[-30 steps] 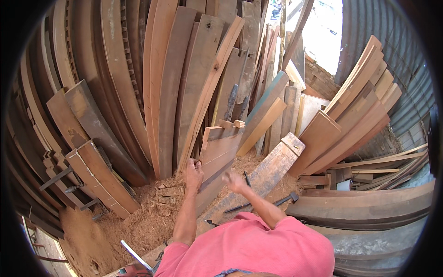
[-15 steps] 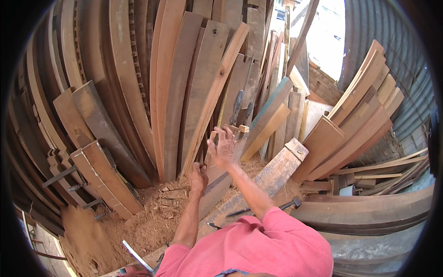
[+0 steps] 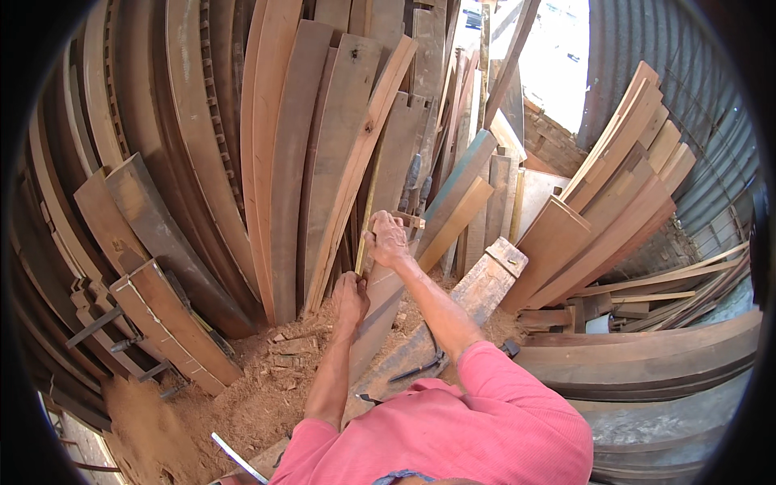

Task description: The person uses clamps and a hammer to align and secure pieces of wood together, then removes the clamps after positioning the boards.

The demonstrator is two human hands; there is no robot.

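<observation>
Both hands at the upright board

A person in a pink shirt (image 3: 453,424) has two hands at a tilted board (image 3: 378,307), which stands in front of them amid sawdust (image 3: 234,420). The left hand (image 3: 350,299), its fingers curled in, is closed on the board's left edge. Higher up, the right hand (image 3: 390,238) is at the board's upper end with fingers bent (whether they hold anything, one cannot tell). Just beside its fingertips, a small block (image 3: 411,221) shows at the top of the board. A thin yellow strip (image 3: 371,194) runs down toward the left hand; its lower end is hard to make out.

To the right of the board, a worn plank (image 3: 477,291) slants up, with a black tool (image 3: 415,370) near its lower part. At left, clamps (image 3: 121,345) sit against a shorter piece (image 3: 174,323). Tall timbers (image 3: 299,170) lean behind.
</observation>
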